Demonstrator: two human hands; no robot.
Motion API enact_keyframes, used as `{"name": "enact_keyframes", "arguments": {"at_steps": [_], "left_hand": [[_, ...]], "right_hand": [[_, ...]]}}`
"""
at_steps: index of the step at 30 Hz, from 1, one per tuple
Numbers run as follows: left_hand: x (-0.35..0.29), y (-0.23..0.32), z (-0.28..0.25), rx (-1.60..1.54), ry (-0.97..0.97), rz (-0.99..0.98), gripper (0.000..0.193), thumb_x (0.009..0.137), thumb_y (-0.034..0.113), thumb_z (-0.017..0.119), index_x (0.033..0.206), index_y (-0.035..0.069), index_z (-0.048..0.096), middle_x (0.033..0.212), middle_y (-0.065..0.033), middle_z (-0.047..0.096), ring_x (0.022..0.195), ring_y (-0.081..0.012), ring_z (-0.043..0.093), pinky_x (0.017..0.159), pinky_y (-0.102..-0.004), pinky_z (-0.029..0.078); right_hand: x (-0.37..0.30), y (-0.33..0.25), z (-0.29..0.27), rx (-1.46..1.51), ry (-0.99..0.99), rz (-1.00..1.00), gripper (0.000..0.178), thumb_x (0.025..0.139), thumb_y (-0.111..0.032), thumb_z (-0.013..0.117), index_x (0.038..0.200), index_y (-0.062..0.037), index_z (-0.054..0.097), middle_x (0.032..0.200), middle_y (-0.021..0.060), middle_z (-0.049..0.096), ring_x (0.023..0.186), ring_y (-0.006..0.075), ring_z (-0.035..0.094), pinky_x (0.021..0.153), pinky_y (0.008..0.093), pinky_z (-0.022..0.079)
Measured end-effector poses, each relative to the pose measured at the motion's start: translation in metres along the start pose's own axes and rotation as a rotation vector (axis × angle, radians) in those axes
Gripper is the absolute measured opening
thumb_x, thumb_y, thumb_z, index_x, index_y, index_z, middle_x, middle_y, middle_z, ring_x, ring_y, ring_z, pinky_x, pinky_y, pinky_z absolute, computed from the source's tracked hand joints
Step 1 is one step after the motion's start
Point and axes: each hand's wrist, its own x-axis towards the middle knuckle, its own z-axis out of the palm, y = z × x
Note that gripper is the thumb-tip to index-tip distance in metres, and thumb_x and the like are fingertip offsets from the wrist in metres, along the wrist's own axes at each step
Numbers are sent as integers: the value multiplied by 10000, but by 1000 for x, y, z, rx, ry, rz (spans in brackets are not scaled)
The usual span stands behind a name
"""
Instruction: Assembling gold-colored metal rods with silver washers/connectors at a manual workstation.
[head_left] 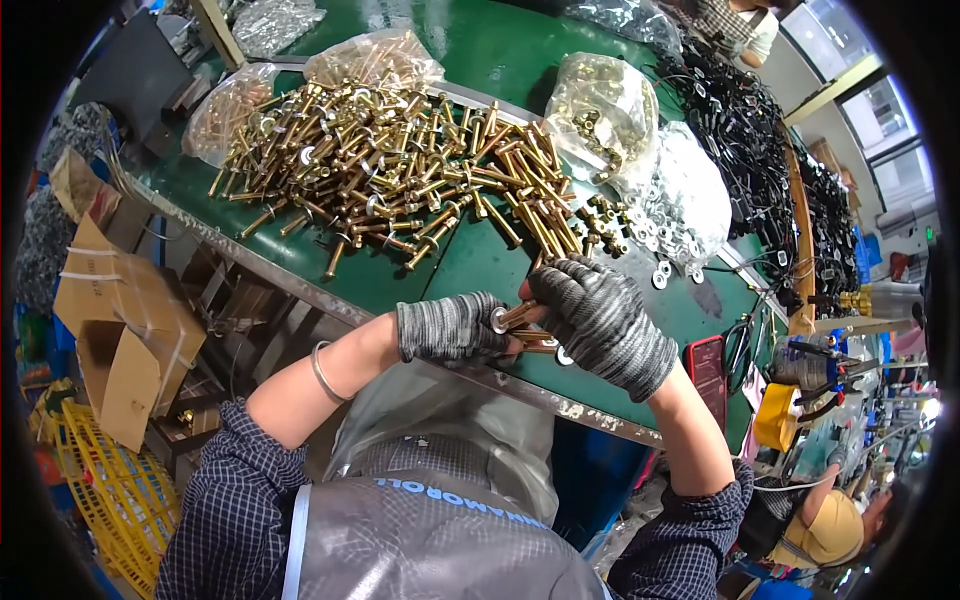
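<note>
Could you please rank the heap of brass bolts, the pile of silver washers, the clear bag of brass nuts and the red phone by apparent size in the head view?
1. heap of brass bolts
2. pile of silver washers
3. clear bag of brass nuts, looking close to the washers, so that order is unsure
4. red phone

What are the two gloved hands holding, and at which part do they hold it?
The left hand grips a few brass bolts near their washer end. The right hand pinches the other end of one bolt; the exact contact is hidden.
</note>
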Motion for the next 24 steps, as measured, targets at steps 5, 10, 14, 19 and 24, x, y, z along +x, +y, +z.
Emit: {"name": "enact_keyframes", "arguments": {"at_steps": [5, 10, 14, 19, 24], "left_hand": [[2, -4, 7, 110, 114, 12, 265, 809, 235, 532, 747, -22, 524, 523, -143, 453, 479, -215, 342, 488, -325, 354], [1, 4, 7, 91, 80, -50, 283, 806, 252, 536, 738, -23, 516, 513, -150, 418, 463, -212, 356, 485, -329, 358], [8, -17, 9, 113, 113, 97, 294, 801, 264, 540, 733, -21, 514, 501, -133, 422, 466, -185, 391, 486, -317, 364], [3, -18, 11, 12, 117, 49, 281, 797, 279, 545, 846, 3, 565, 505, -66, 465, 475, -122, 416, 470, -288, 358], [2, -15, 7, -202, 46, 21, 315, 794, 294, 553, 974, 37, 578, 534, -6, 488, 485, -84, 410, 454, -263, 342]], "right_hand": [[-2, -8, 1, -225, -139, 94, 250, 677, -268, 609, 782, -54, 534, 716, 108, 527, 734, 275, 536, 614, 373, 438], [-5, -10, -2, -236, 110, 9, 242, 685, -283, 597, 758, -61, 534, 711, 108, 530, 732, 275, 538, 597, 372, 436], [-5, -8, 1, -268, -87, 90, 222, 723, -258, 588, 767, -47, 533, 705, 115, 541, 660, 299, 529, 565, 361, 425], [-43, 62, -16, -421, 258, 366, 179, 764, -246, 559, 782, -68, 549, 728, 127, 554, 690, 322, 540, 582, 379, 435], [-94, 107, 4, -736, 178, 641, 145, 767, -218, 563, 809, -80, 556, 787, 127, 581, 698, 321, 551, 581, 379, 443]]}}
